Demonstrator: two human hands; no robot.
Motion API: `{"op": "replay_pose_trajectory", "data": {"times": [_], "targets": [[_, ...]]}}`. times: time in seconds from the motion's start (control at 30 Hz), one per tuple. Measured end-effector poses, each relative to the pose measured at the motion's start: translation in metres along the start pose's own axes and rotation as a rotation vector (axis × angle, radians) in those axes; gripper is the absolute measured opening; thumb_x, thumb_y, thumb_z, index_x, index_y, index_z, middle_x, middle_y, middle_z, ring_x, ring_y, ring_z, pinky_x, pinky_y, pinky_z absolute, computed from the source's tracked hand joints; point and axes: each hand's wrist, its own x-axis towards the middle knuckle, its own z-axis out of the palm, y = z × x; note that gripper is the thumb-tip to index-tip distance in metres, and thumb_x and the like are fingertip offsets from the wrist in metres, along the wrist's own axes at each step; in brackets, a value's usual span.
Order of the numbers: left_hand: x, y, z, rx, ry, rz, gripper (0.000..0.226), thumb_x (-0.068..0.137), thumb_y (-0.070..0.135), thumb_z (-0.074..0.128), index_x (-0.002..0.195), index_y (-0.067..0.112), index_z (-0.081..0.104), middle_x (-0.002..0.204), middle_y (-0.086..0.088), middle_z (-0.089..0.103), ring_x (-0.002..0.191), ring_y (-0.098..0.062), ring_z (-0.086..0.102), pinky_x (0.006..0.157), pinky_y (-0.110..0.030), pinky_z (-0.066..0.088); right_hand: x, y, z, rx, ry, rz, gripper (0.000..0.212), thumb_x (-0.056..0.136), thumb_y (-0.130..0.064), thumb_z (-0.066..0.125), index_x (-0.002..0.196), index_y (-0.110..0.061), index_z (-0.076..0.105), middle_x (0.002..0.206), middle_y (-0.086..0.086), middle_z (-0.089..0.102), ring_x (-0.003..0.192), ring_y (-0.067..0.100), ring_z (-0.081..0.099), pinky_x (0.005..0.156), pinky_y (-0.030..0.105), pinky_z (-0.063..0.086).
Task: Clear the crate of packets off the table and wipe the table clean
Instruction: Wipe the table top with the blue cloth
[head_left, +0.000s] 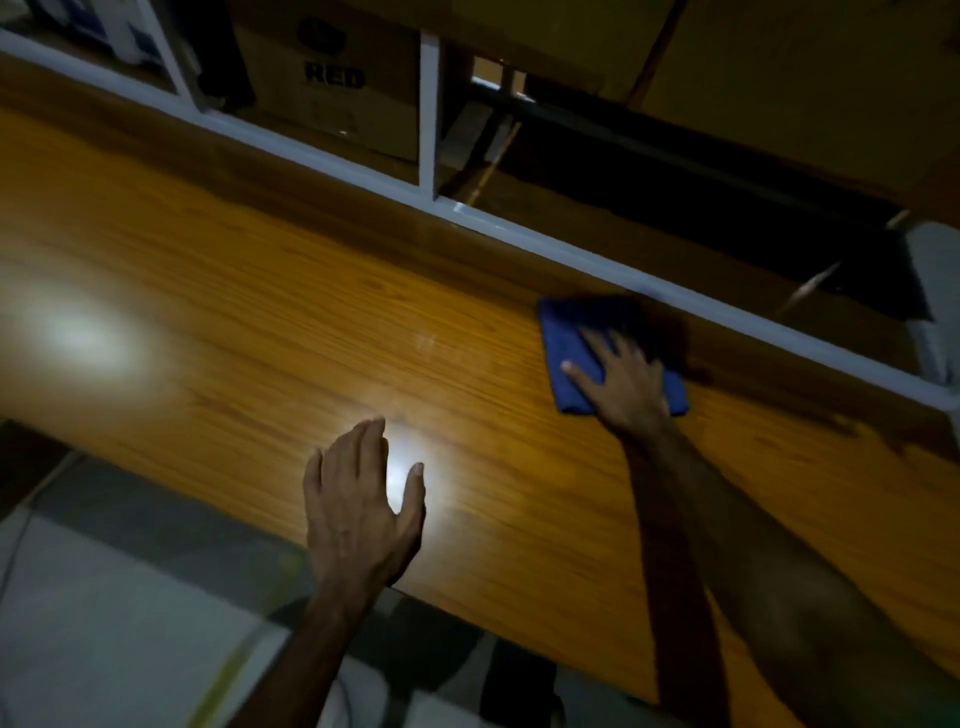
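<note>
Closest to me, my right forearm reaches in from the lower right edge and stretches across the tabletop (260, 291), a glossy plank of orange-brown wood grain that runs diagonally through the view. My right hand (626, 384) lies flat, palm down, fingers spread, pressing on a blue cloth (566, 332). It clamps nothing; it only bears down on the fabric. The cloth looks folded into a rough rectangle, deep blue with a soft, fine-textured surface, and it sits near the far edge of the tabletop, just beside the white frame (571, 244) that borders it. Part of the cloth shows beyond my fingertips and on both sides of my palm.

My left hand (361, 499) is open too, fingers together and thumb apart, empty, over the near edge of the tabletop. I cannot tell whether it touches the wood or hovers. A bright glare of reflected light sits between its thumb and forefinger, and a second, softer patch of glare lies well to the left.

Beyond the white frame, in a dim compartment, stands a cardboard box (337, 88) printed with the word "RED" in dark capitals beneath a dark emblem I cannot make out. Any smaller print below it is too blurred to read. Pale floor (104, 649) shows under the near edge of the tabletop.
</note>
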Motion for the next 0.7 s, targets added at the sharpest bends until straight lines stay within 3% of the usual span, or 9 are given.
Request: {"op": "replay_pose_trajectory", "data": {"times": [0.13, 0.2, 0.3, 0.4, 0.47, 0.57, 0.7], "targets": [[0.002, 0.001, 0.003, -0.041, 0.025, -0.048, 0.064, 0.101, 0.047, 0.043, 0.151, 0.008, 0.046, 0.138, -0.014, 0.06, 0.124, -0.031, 0.055, 0.113, -0.058, 0.04, 0.041, 0.008, -0.002, 0.149, 0.011, 0.087, 0.087, 0.091, -0.09, 0.017, 0.159, -0.038, 0.026, 0.163, 0.008, 0.032, 0.142, 0.042, 0.042, 0.111, 0.061, 0.037], [0.002, 0.006, 0.003, -0.036, 0.046, -0.077, 0.063, 0.102, 0.046, 0.044, 0.152, 0.006, 0.045, 0.129, -0.015, 0.063, 0.116, -0.03, 0.055, 0.105, -0.057, 0.046, 0.046, 0.008, 0.0, 0.16, 0.007, 0.044, 0.091, 0.087, -0.093, 0.011, 0.159, -0.039, 0.024, 0.163, 0.008, 0.03, 0.14, 0.044, 0.044, 0.107, 0.064, 0.041], [0.001, 0.008, 0.002, 0.0, 0.038, -0.111, 0.065, 0.104, 0.049, 0.042, 0.154, 0.008, 0.042, 0.128, -0.018, 0.063, 0.115, -0.033, 0.055, 0.098, -0.051, 0.047, 0.011, 0.003, 0.012, 0.002, 0.018, -0.063, 0.084, 0.093, -0.087, 0.011, 0.163, -0.042, 0.017, 0.173, 0.005, 0.018, 0.157, 0.037, 0.021, 0.118, 0.071, 0.023], [0.0, 0.014, 0.002, 0.032, 0.037, -0.141, 0.068, 0.103, 0.053, 0.041, 0.156, 0.01, 0.041, 0.132, -0.018, 0.061, 0.118, -0.034, 0.055, 0.097, -0.049, 0.046, -0.079, -0.005, 0.025, -0.075, 0.019, -0.238, 0.08, 0.096, -0.082, 0.009, 0.165, -0.042, 0.008, 0.175, 0.002, 0.009, 0.162, 0.031, 0.0, 0.123, 0.069, 0.005], [0.0, 0.016, 0.004, 0.033, 0.034, -0.153, 0.068, 0.103, 0.054, 0.043, 0.156, 0.012, 0.04, 0.135, -0.018, 0.061, 0.121, -0.034, 0.054, 0.098, -0.049, 0.047, -0.149, -0.004, 0.03, -0.068, -0.009, -0.396, 0.077, 0.099, -0.079, 0.015, 0.166, -0.042, 0.009, 0.176, 0.001, 0.005, 0.162, 0.03, -0.003, 0.123, 0.068, 0.004], [0.0, 0.012, 0.004, 0.048, 0.029, -0.152, 0.069, 0.102, 0.057, 0.044, 0.156, 0.013, 0.041, 0.135, -0.016, 0.061, 0.121, -0.032, 0.054, 0.099, -0.049, 0.047, -0.213, 0.022, 0.034, -0.037, -0.029, -0.652, 0.072, 0.1, -0.078, 0.028, 0.163, -0.043, 0.024, 0.175, -0.004, 0.013, 0.162, 0.026, 0.004, 0.123, 0.068, 0.012], [0.001, 0.011, 0.003, 0.083, 0.013, -0.138, 0.067, 0.103, 0.056, 0.044, 0.155, 0.013, 0.042, 0.132, -0.015, 0.063, 0.118, -0.03, 0.055, 0.097, -0.047, 0.047, -0.16, 0.062, 0.025, -0.04, -0.059, -0.879, 0.071, 0.099, -0.078, 0.033, 0.162, -0.046, 0.025, 0.174, -0.01, 0.017, 0.162, 0.02, 0.007, 0.124, 0.066, 0.015]]}}
